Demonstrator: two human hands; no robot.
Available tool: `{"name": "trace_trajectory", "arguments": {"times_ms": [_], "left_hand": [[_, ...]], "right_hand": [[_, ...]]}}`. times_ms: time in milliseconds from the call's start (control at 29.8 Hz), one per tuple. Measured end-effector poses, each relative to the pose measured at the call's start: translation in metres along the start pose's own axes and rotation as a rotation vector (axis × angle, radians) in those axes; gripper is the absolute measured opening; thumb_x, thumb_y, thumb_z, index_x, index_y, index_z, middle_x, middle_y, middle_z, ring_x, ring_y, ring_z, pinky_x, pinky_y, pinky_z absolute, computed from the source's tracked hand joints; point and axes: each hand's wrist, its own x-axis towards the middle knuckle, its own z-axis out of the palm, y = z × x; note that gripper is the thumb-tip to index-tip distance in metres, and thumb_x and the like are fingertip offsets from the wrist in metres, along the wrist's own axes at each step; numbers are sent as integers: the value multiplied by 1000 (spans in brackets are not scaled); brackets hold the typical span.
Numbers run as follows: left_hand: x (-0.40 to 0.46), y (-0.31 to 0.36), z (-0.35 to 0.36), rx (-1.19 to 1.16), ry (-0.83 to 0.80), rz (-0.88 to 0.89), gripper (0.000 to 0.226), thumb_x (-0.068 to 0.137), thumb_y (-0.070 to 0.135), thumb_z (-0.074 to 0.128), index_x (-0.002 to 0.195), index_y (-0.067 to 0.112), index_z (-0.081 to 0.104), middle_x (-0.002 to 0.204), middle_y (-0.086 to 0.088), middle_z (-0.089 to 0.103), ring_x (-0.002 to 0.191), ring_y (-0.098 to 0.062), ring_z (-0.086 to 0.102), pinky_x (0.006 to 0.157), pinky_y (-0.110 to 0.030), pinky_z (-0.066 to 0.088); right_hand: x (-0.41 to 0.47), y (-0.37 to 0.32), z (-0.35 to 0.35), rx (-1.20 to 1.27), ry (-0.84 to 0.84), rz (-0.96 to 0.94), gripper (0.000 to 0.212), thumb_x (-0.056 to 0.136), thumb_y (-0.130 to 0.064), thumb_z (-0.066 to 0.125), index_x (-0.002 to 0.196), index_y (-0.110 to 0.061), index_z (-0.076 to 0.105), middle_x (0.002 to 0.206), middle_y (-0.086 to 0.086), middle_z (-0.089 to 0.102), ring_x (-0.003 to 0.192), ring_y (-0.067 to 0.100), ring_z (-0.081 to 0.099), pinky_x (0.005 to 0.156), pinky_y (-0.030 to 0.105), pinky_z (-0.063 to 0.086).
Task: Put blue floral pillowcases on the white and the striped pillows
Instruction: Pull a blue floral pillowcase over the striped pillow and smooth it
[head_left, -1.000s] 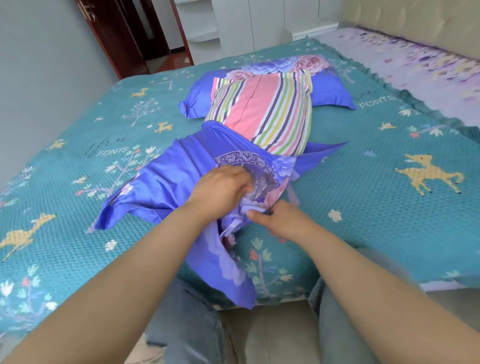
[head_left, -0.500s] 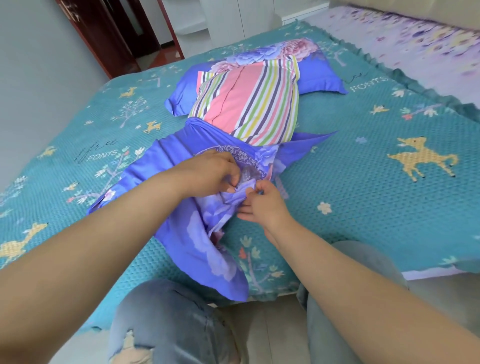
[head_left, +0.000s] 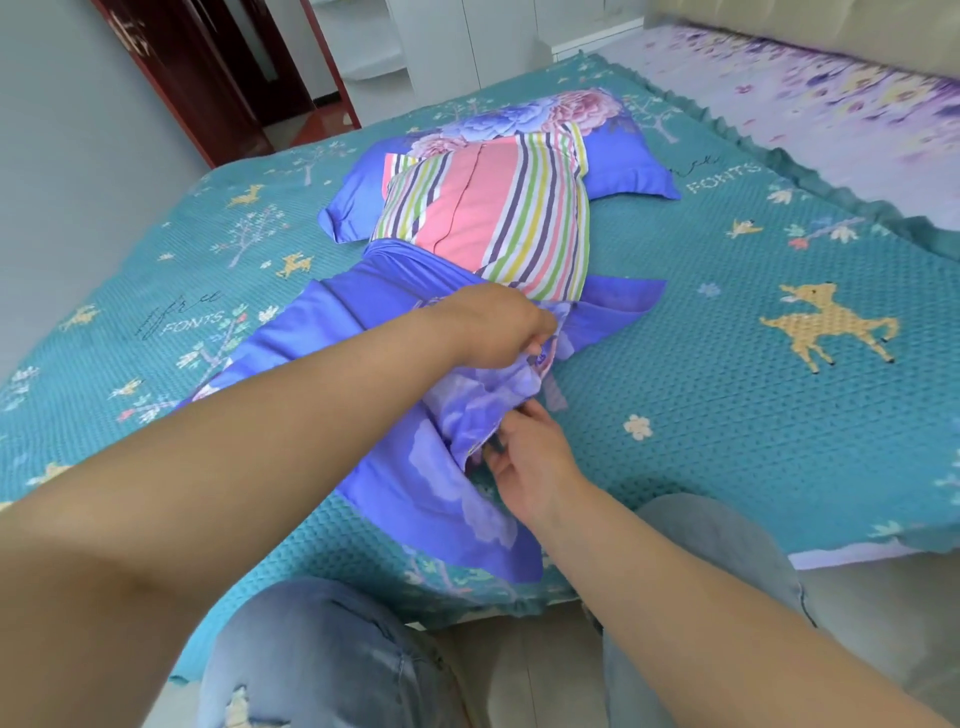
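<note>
Nearest the camera: two knees in pale, torn jeans (head_left: 322, 660) at the bed's edge, above a light floor. Just beyond, right hand (head_left: 530, 460) palm-up on the teal bedspread (head_left: 727, 415), fingers curled closed on the loose open end of the blue floral pillowcase (head_left: 332, 332). Slightly farther, left hand (head_left: 493, 325) reaching across from the left, knuckles up, fingers pinched shut on a gathered fold of the same pillowcase near its mouth. Fabric bunched between the two hands; lower flap draped toward the bed's near edge.

Behind the hands: striped pillow (head_left: 493, 208), lengthwise, near end tucked into the pillowcase, far portion uncovered. Pillowcase spread flat to the left and right of that end.

Farther back: second pillow (head_left: 623, 166), already in a blue floral cover, lying crosswise beneath the far end of the striped pillow, touching it.

At far right: floral lilac sheet (head_left: 805, 104) beside the bedspread. At far left: dark red door frame (head_left: 171, 78) and grey wall.
</note>
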Motion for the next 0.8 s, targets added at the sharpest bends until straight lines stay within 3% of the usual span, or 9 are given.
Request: {"name": "trace_trajectory", "arguments": {"times_ms": [134, 235, 369, 503, 670, 804], "left_hand": [[10, -3, 7, -174, 85, -25, 11, 87, 16, 50, 93, 22, 58, 80, 3, 47, 77, -23, 46, 64, -30, 34], [11, -7, 2, -211, 86, -70, 12, 88, 15, 52, 94, 21, 61, 80, 5, 48, 79, -20, 46, 66, -27, 31], [10, -15, -9, -165, -93, -119, 17, 96, 21, 45, 102, 17, 60, 94, -5, 56, 82, -21, 44, 69, -26, 29], [8, -8, -11, -88, -216, -139, 14, 96, 14, 39, 91, 18, 52, 94, -6, 54, 80, -25, 44, 66, -29, 30], [-4, -10, 0, -202, 19, -184, 15, 98, 34, 42, 92, 25, 51, 101, -6, 60, 93, -27, 54, 71, -31, 35], [-23, -24, -1, -242, 12, -135, 13, 92, 32, 56, 93, 19, 57, 93, 1, 52, 94, -19, 47, 82, -34, 41]], "right_hand": [[8, -4, 0, -6, 112, -65, 24, 91, 1, 49, 78, -15, 62, 57, -3, 62, 48, 10, 55, 48, 20, 42], [12, -10, 3, 49, 73, -80, 26, 91, 2, 48, 77, -15, 62, 57, -6, 64, 49, 6, 58, 50, 20, 47], [11, -14, 4, 13, 53, -46, 27, 91, 1, 47, 74, -16, 59, 54, -7, 62, 49, 8, 57, 47, 17, 46], [10, -13, 2, 12, 85, -75, 32, 92, 5, 41, 75, -14, 61, 55, -4, 56, 45, 7, 52, 44, 14, 42], [18, -17, -2, -52, 185, -78, 26, 92, 2, 47, 74, -12, 61, 48, -7, 57, 42, 7, 52, 44, 14, 43], [16, -17, -5, -26, 204, -16, 20, 92, 1, 48, 77, -7, 59, 47, -2, 55, 38, 10, 49, 41, 13, 40]]}}
